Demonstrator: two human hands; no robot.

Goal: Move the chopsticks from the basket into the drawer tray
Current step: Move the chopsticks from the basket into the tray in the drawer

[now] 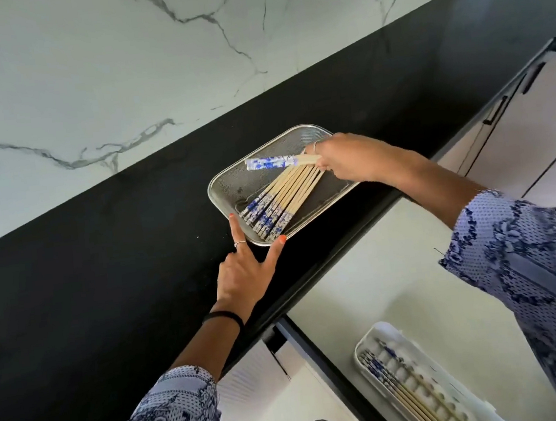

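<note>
Nearest me, the white drawer tray (366,345) sits in the open drawer, already holding about four chopsticks (396,383); the exact count blurs. Further off, my left hand (242,275) lies open, one fingertip and the thumb tip touching the near corner of the one mesh basket (229,181) at the black counter's (103,263) front edge. Roughly eight chopsticks fan (279,200) across the basket. Over its far side, my right hand (346,158) pinches a lifted pair (271,162).
</note>
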